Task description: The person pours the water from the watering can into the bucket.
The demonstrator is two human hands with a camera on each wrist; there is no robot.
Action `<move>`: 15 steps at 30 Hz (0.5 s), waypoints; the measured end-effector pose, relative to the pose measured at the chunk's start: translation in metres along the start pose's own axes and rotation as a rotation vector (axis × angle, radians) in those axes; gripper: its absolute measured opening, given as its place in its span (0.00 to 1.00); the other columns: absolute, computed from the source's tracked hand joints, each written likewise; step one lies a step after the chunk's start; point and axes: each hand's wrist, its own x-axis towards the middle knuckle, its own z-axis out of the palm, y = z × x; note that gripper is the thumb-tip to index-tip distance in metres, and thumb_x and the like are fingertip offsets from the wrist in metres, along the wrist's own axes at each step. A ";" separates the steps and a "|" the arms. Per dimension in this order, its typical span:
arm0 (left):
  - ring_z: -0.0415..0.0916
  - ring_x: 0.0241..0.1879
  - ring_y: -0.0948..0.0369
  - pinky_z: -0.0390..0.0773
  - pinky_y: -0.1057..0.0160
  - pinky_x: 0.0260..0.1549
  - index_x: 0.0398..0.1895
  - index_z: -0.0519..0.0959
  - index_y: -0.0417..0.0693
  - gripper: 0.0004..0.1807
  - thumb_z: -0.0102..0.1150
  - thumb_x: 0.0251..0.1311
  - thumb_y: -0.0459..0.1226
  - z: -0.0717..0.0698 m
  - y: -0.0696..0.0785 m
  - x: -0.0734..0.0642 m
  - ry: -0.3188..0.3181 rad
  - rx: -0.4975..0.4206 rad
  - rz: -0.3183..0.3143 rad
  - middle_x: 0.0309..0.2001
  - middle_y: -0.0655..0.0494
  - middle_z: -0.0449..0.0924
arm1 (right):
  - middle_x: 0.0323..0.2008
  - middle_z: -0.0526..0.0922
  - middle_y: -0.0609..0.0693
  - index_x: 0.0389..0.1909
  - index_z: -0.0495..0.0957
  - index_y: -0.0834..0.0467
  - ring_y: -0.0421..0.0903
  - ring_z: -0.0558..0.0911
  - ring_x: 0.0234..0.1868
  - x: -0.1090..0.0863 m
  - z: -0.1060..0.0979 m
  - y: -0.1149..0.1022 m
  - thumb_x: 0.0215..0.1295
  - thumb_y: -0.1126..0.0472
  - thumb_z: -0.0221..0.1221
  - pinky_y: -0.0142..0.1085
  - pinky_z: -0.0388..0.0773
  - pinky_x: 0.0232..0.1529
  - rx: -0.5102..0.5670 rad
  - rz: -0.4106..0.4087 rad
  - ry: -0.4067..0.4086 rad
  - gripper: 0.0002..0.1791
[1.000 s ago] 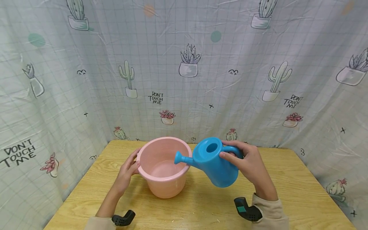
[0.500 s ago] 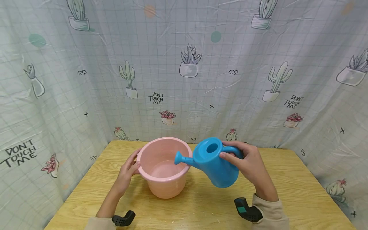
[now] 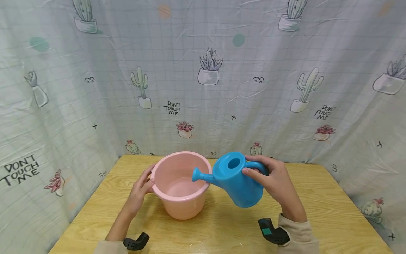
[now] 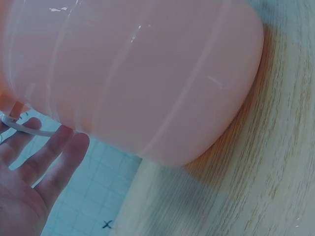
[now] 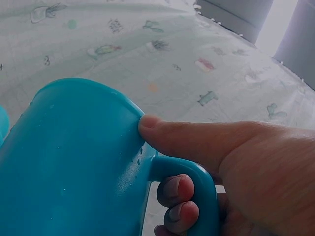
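Watering can (image 3: 238, 183) leans left in right hand (image 3: 274, 178), fingers curled round handle (image 3: 260, 165), spout (image 3: 204, 176) over pink bucket (image 3: 184, 208). Bucket stands on table (image 3: 228, 233), left of can; left hand (image 3: 139, 190) grips its left side.

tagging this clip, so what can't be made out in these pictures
Head view: the inside of the blue watering can, mostly hidden by its own top.
Head view: the near inner wall of the pink bucket, hidden behind its front rim.
Left wrist view: part of the left hand, cut off by the left edge.
Right wrist view: the can's base, cut off by the bottom edge.
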 end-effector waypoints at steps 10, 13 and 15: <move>0.75 0.54 0.66 0.81 0.65 0.43 0.75 0.54 0.51 0.28 0.39 0.73 0.35 0.000 -0.001 0.000 0.010 0.005 -0.014 0.72 0.42 0.56 | 0.51 0.84 0.58 0.55 0.80 0.59 0.56 0.83 0.50 -0.002 0.000 0.001 0.61 0.62 0.65 0.54 0.80 0.49 0.006 0.005 -0.005 0.20; 0.74 0.55 0.66 0.81 0.65 0.44 0.76 0.54 0.51 0.28 0.39 0.73 0.35 0.000 -0.001 0.000 0.008 -0.001 -0.012 0.72 0.42 0.56 | 0.51 0.83 0.59 0.55 0.79 0.59 0.57 0.83 0.50 -0.002 -0.001 0.001 0.61 0.61 0.65 0.55 0.80 0.49 0.004 0.009 -0.009 0.20; 0.74 0.55 0.67 0.81 0.65 0.44 0.76 0.54 0.50 0.28 0.39 0.73 0.35 0.001 -0.001 0.000 0.005 -0.005 -0.008 0.72 0.42 0.55 | 0.51 0.83 0.59 0.55 0.79 0.60 0.58 0.83 0.50 -0.002 -0.002 0.001 0.61 0.61 0.65 0.56 0.79 0.49 0.003 0.011 -0.008 0.21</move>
